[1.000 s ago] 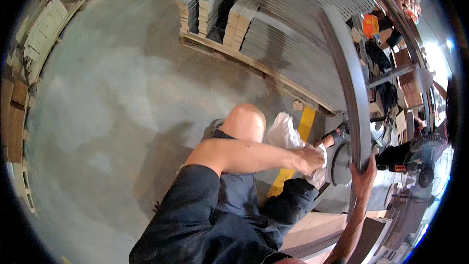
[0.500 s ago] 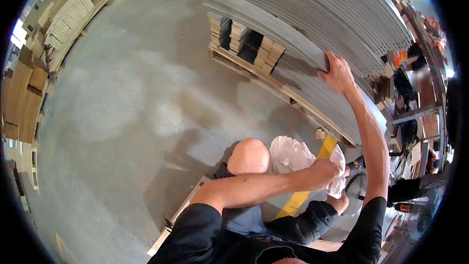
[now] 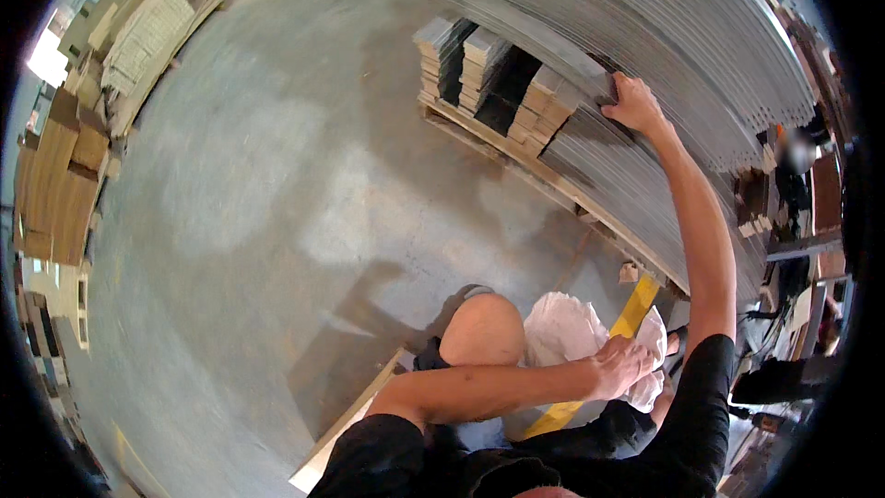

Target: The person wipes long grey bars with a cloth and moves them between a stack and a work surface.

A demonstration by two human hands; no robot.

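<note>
Rests the right hand (image 3: 636, 103) well out on the far side, against the edge of the long grey strips (image 3: 687, 60). Touches there with thumb and fingers bent and slightly parted; cannot tell from this view whether gripping one strip or merely leaning on it. Stacked flat one over another, and running lengthwise from far left to near right, slantwise across the right of the scene. Clearly nearest to the right hand, in fact in contact with it, and well apart from the left hand (image 3: 622, 369), on the far side of it.

Holds in the left hand a crumpled white sheet (image 3: 560, 327), bunched narrow in the fingers and spilling out both left and right of the fist. Too creased to show any long axis; hard to say whether cloth or thin plastic. Lies near, just right of the bare knee (image 3: 483, 332) and left of the right forearm (image 3: 701, 212), with the left forearm (image 3: 498, 390) crossing from left to right.

Note beyond it a yellow floor stripe (image 3: 636, 307), partly hidden by the left hand; farther off, under the strips, a wooden pallet (image 3: 553, 181) and three pale-ended piles (image 3: 477, 69), left of the right hand.
</note>
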